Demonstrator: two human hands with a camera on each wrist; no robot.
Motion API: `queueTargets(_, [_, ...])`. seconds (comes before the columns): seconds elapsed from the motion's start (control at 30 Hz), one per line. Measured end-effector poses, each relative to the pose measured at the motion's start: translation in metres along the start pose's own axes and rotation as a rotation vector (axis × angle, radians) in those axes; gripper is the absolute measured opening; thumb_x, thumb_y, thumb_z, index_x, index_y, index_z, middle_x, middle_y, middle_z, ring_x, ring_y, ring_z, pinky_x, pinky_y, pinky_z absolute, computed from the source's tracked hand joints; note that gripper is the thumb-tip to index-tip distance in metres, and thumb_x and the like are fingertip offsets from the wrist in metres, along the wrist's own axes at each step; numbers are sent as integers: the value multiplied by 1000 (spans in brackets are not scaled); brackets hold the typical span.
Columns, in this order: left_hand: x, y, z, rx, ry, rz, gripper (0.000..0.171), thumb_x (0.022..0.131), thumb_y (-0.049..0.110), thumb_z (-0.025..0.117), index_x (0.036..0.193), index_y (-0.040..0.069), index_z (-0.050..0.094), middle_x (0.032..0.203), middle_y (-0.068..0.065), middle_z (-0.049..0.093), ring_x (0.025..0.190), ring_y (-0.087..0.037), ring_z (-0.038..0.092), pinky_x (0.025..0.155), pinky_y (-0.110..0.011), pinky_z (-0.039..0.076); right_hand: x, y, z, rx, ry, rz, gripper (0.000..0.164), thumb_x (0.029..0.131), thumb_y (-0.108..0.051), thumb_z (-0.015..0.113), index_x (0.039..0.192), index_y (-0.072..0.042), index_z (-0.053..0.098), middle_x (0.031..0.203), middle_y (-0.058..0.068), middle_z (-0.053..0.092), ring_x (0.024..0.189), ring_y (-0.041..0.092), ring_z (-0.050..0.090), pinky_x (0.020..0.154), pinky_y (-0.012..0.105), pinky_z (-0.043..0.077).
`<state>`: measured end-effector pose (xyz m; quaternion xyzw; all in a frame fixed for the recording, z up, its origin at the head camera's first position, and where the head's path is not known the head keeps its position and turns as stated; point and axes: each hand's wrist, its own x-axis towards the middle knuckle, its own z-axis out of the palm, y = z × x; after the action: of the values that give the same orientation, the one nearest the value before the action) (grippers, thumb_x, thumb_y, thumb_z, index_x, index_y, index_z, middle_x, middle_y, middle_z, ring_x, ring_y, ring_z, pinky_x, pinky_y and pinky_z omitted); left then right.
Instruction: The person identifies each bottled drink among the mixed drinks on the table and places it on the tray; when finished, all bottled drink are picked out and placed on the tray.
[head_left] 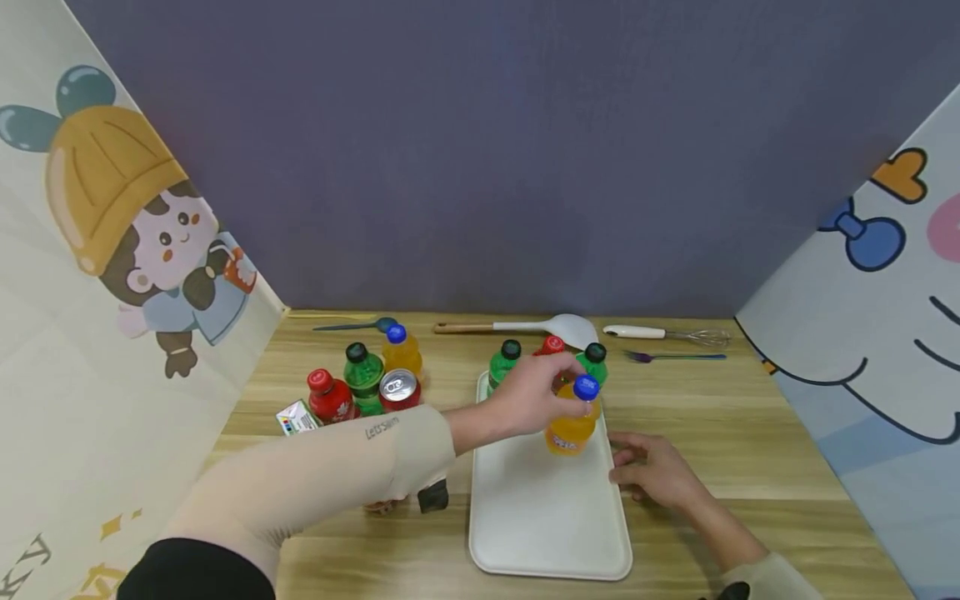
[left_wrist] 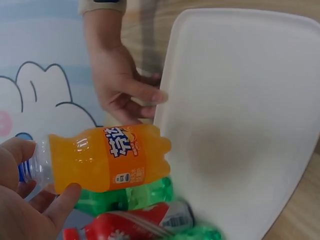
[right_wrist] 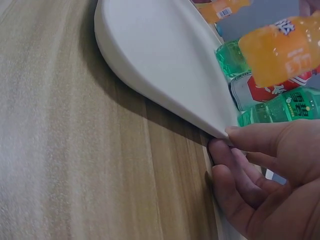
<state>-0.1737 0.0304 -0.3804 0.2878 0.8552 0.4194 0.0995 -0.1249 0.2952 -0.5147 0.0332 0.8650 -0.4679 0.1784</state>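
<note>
Fingers of the left hand (head_left: 531, 398) grasp an orange bottle (head_left: 570, 428) near its blue cap (head_left: 587, 387); its body hangs below them, over the white tray (head_left: 551, 517). Just beyond them stand a red bottle (head_left: 553, 343) and two green bottles (head_left: 504, 367). Rightward of them, the right hand (head_left: 660, 473) pinches the tray's edge between thumb and fingers.

The cream left sleeve (head_left: 322, 467) is bearing dark lettering (head_left: 382, 428) beside its cuff (head_left: 425, 446), with black fabric (head_left: 198, 573) showing higher up.
</note>
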Motion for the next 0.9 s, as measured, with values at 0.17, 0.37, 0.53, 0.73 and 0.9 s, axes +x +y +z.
queueTargets(0.17, [7, -5, 15, 1, 2, 1, 33, 91, 29, 80, 120, 17, 68, 112, 7, 70, 97, -17, 64, 78, -17, 52, -1, 1, 0, 10, -2, -5, 68, 83, -11, 84, 145, -2, 55, 102, 12, 70, 73, 23, 68, 57, 36, 59])
queueTargets(0.37, [17, -12, 28, 15, 16, -7, 34, 91, 29, 81, 119, 17, 68, 115, 4, 72, 97, -18, 66, 77, -17, 52, -2, -2, 1, 12, -2, -4, 67, 85, -10, 82, 146, -2, 55, 103, 12, 69, 74, 22, 68, 58, 36, 59])
queueTargets(0.53, [25, -16, 34, 19, 14, -17, 34, 91, 28, 81, 120, 17, 69, 117, 2, 73, 100, -20, 67, 79, -17, 52, -2, -3, 1, 10, 2, 0, 65, 85, -9, 81, 145, -1, 55, 102, 12, 69, 73, 22, 67, 58, 35, 58])
queueTargets(0.73, [29, -17, 38, 17, 16, -39, 33, 91, 30, 80, 119, 19, 68, 119, 3, 72, 99, -14, 68, 80, -17, 53, -1, -2, 0, 19, 2, -2, 64, 85, -9, 82, 144, 0, 56, 102, 12, 69, 72, 22, 68, 58, 35, 58])
queueTargets(0.9, [29, -17, 41, 54, -7, -22, 35, 91, 32, 80, 121, 19, 68, 120, 5, 72, 102, -12, 67, 83, -18, 53, -1, -2, -1, 26, -12, -11, 66, 86, -9, 81, 145, 2, 54, 101, 13, 69, 71, 23, 67, 57, 35, 58])
